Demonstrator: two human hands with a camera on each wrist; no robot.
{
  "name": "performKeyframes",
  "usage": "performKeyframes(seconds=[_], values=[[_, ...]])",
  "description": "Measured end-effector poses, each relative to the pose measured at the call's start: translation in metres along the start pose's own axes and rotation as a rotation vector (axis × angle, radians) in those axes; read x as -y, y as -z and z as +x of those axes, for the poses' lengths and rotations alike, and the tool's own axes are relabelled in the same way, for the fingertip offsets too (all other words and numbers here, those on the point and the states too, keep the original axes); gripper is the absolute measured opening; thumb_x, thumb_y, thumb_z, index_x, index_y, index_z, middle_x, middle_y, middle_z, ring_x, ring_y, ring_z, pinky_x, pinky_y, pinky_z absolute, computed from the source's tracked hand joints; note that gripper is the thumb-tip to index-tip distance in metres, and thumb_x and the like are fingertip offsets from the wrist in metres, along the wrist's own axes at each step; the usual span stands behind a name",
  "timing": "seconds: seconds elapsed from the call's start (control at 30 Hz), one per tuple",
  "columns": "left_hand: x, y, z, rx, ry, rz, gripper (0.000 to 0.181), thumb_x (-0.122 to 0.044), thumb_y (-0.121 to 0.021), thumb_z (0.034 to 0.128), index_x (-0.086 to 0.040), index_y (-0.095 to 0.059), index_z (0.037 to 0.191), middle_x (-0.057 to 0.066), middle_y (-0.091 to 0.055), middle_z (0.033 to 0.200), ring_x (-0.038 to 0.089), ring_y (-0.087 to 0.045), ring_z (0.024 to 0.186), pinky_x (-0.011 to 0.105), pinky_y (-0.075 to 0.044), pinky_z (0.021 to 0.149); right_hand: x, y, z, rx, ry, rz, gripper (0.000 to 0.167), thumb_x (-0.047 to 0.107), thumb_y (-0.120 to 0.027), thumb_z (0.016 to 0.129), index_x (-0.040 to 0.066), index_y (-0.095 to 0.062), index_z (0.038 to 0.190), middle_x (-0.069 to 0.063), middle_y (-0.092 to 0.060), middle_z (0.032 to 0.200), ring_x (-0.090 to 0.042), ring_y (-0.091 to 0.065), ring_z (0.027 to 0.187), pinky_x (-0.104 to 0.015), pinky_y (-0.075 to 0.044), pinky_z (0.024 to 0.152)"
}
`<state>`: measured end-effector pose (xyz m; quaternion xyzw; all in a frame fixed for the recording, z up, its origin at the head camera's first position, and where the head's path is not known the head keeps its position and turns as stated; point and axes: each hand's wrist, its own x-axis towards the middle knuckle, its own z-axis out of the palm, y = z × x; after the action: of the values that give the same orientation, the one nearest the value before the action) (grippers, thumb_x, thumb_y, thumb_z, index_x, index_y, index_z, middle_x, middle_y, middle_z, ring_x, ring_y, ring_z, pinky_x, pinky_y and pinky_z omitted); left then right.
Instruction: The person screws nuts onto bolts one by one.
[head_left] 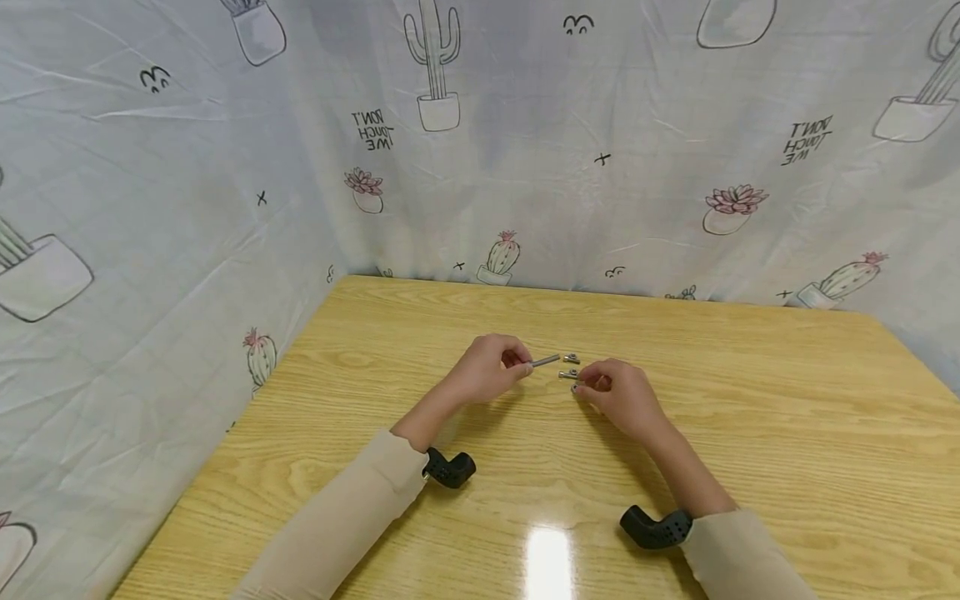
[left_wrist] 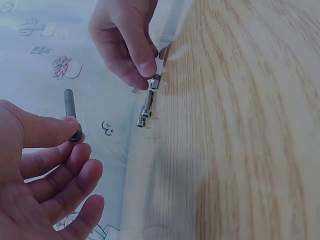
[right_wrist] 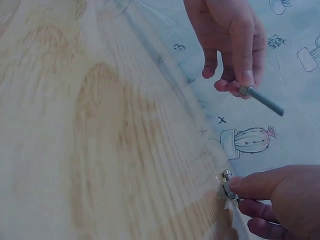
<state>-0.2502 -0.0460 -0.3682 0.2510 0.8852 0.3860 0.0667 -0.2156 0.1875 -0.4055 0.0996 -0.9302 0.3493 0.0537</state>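
A grey threaded bolt (head_left: 545, 361) (left_wrist: 70, 103) (right_wrist: 266, 102) is pinched at its head end between the thumb and fingers of the left hand (head_left: 489, 368) (left_wrist: 42, 165), its shaft pointing away from the fingertips. The right hand (head_left: 624, 398) (right_wrist: 287, 195) pinches a small silver nut (head_left: 575, 388) (left_wrist: 155, 82) between thumb and fingertips; whether the nut touches the table cannot be told. Between the hands, two small metal fastener pieces lie one behind the other: a farther one (head_left: 572, 359) and a nearer one (head_left: 567, 375), close to the right fingertips.
The wooden table (head_left: 750, 400) runs to a patterned cloth (head_left: 525, 150) behind and at the left. Black curved wrist devices (head_left: 450, 469) (head_left: 656, 528) sit at both sleeve cuffs. Light reflects off the near tabletop.
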Motion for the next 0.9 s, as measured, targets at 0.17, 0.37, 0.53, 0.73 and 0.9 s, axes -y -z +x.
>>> performKeyframes(seconds=[0.17,0.37,0.53,0.73,0.9], values=[[-0.002,0.002,0.001,-0.009,0.019,-0.037,0.009,-0.019,-0.063,0.0948,-0.011,-0.069,0.096,0.001,-0.064,0.087,0.013,-0.058,0.080,0.026,-0.048,0.072,0.001,0.001,0.003,0.020,0.007,-0.008,0.016,0.016,-0.074,0.085,0.008,-0.073,0.098,-0.006,-0.066,0.088,-0.016,-0.051,0.073,-0.027,-0.043,0.060],[-0.004,0.006,0.003,-0.014,0.027,-0.064,0.010,-0.018,-0.063,0.0950,-0.011,-0.069,0.097,0.002,-0.065,0.088,0.013,-0.058,0.081,0.027,-0.048,0.073,0.002,0.003,0.005,0.031,0.017,-0.025,0.013,0.016,-0.074,0.086,0.008,-0.074,0.096,-0.005,-0.066,0.086,-0.016,-0.050,0.071,-0.027,-0.041,0.060],[-0.005,0.009,0.006,-0.010,0.032,-0.078,0.010,-0.017,-0.063,0.0950,-0.009,-0.069,0.097,0.003,-0.065,0.089,0.014,-0.058,0.082,0.027,-0.049,0.074,0.004,0.003,0.008,0.023,0.032,-0.062,0.012,0.017,-0.074,0.086,0.008,-0.075,0.094,-0.004,-0.066,0.085,-0.015,-0.050,0.071,-0.027,-0.041,0.061],[-0.003,0.013,0.010,0.004,0.028,-0.076,0.011,-0.018,-0.062,0.0953,-0.009,-0.069,0.097,0.003,-0.065,0.090,0.014,-0.058,0.082,0.026,-0.049,0.074,0.008,0.001,0.011,-0.022,0.068,-0.160,0.010,0.018,-0.074,0.084,0.009,-0.075,0.088,-0.001,-0.065,0.079,-0.013,-0.052,0.070,-0.030,-0.040,0.065],[0.001,0.016,0.013,0.015,0.028,-0.084,0.011,-0.018,-0.063,0.0951,-0.009,-0.069,0.097,0.003,-0.065,0.090,0.013,-0.058,0.082,0.026,-0.049,0.074,0.012,-0.001,0.013,-0.053,0.077,-0.245,0.007,0.020,-0.073,0.081,0.013,-0.074,0.082,0.000,-0.065,0.079,-0.018,-0.056,0.076,-0.043,-0.036,0.074]])
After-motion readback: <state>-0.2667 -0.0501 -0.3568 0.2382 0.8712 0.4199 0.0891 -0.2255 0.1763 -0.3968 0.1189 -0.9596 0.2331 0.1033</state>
